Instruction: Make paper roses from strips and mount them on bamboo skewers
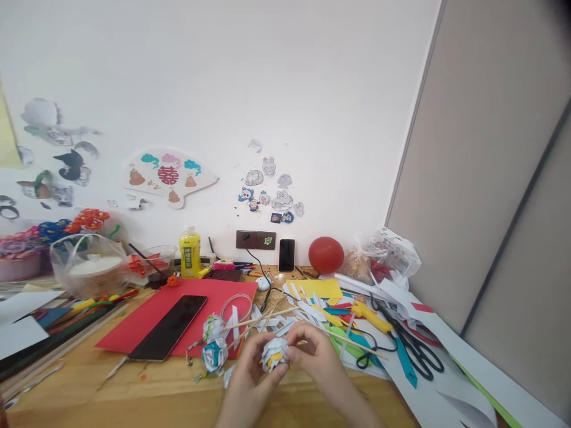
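Observation:
A small crumpled paper flower (275, 354), white with some yellow, is held above the near edge of the table. My left hand (252, 364) cups it from the left, thumb at its lower front. The thumb and fingers of my right hand (312, 351) pinch its right side. Just left of my hands lie a blue-and-white paper flower (215, 355) and a paler paper flower (213, 327). Thin wooden sticks (263, 319) run behind my hands. Another stick (357, 343) reaches out to the right past my right hand.
A black tablet (169, 327) lies on red card (120, 333). To the right are a yellow glue gun (372, 316), black scissors (417, 351) and paper strips (312, 309). A yellow bottle (190, 252), a phone (286, 255) and a red balloon (326, 255) stand along the wall.

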Motion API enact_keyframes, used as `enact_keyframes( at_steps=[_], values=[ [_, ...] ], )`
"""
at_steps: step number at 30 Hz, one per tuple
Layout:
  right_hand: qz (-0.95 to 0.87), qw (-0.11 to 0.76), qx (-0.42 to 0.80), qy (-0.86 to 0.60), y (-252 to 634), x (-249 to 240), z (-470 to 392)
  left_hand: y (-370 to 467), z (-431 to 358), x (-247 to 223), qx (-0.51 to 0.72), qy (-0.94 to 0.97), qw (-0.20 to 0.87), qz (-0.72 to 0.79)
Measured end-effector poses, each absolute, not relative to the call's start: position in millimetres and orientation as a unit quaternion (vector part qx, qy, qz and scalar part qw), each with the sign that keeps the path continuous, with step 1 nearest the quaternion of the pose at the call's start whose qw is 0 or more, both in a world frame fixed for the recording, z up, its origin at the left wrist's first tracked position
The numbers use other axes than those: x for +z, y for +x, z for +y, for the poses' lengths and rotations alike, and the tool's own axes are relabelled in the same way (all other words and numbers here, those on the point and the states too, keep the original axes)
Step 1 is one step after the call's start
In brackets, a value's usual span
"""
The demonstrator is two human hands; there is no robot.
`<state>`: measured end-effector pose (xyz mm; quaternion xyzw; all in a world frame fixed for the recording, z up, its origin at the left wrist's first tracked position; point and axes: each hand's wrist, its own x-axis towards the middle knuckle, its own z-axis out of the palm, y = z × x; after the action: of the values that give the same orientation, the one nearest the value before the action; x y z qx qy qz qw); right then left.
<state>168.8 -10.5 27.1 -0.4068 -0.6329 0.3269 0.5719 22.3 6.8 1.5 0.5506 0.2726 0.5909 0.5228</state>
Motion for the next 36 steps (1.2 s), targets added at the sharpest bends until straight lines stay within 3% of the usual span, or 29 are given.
enact_keyframes(
  at_steps=[3, 8, 10, 19, 25, 36],
  values=[
    [-0.647, 0.57, 0.29, -0.416, 169, 27, -12, 21, 9, -4, 0.582, 0.561, 0.517, 0.281],
    [-0.74, 0.514, 0.009, -0.433, 168, 22, -18, 21, 10, -7, 0.589, 0.567, 0.494, 0.296],
    [-0.74, 0.507, -0.032, -0.44, 168, 18, -18, 22, 9, -8, 0.588, 0.559, 0.51, 0.284],
    [-0.68, 0.492, 0.105, -0.533, 173, 14, -10, 32, 1, -15, 0.585, 0.529, 0.552, 0.271],
    [-0.682, 0.483, 0.131, -0.533, 178, 16, -8, 32, -2, -17, 0.572, 0.53, 0.543, 0.31],
    [-0.774, 0.4, -0.073, -0.485, 182, 14, -10, 30, -4, -8, 0.564, 0.542, 0.526, 0.336]
  ],
)
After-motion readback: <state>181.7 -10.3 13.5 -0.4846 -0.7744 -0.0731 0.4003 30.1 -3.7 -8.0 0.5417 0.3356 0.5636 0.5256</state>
